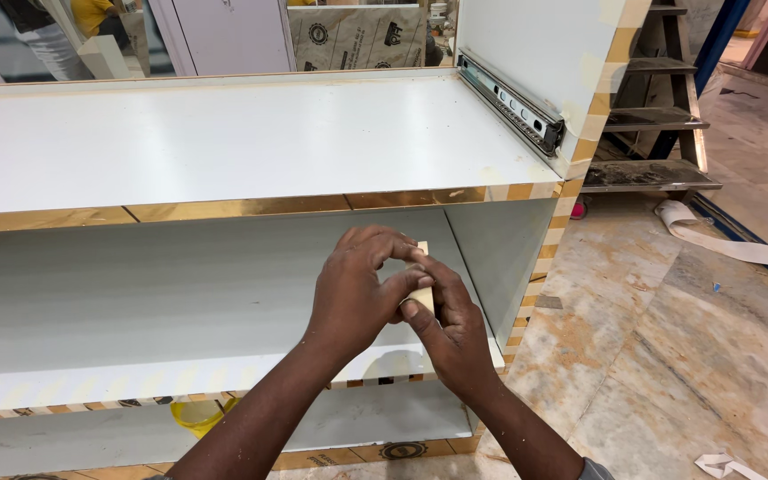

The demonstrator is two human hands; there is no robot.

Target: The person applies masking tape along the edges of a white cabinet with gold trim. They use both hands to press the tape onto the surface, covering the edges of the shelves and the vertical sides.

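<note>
**Both hands pinched on small cream piece, in front of white cabinet**

Left hand (pixel 355 289) and right hand (pixel 446 333) meeting mid-frame, in front of the middle shelf (pixel 135 311) of a white cabinet (pixel 224 133). Small cream piece (pixel 420 293) caught between the fingertips of both hands, upper tip poking out above the left fingers. Most of it hidden by the fingers; exact shape and material unclear, could be tape or paper.

Grip state: left fingers curled down together onto the top of the piece, thumb underneath. Right fingers closed against its right side, thumb pressed to the lower end. Both clamped on it, held in the air, clear of the shelf below.

Around it:
- gold edge strip (pixel 242 208) along the front lip of the cabinet top, partly covered by striped protective tape toward the right corner
- metal drawer slide (pixel 513 102) screwed to the upright panel, upper right
- yellow container (pixel 197 413) showing below the middle shelf
- wooden stepladder (pixel 651 116) beside the cabinet, on marble floor (pixel 668 356)
- peeled backing strips (pixel 713 236) lying loose on the floor
</note>
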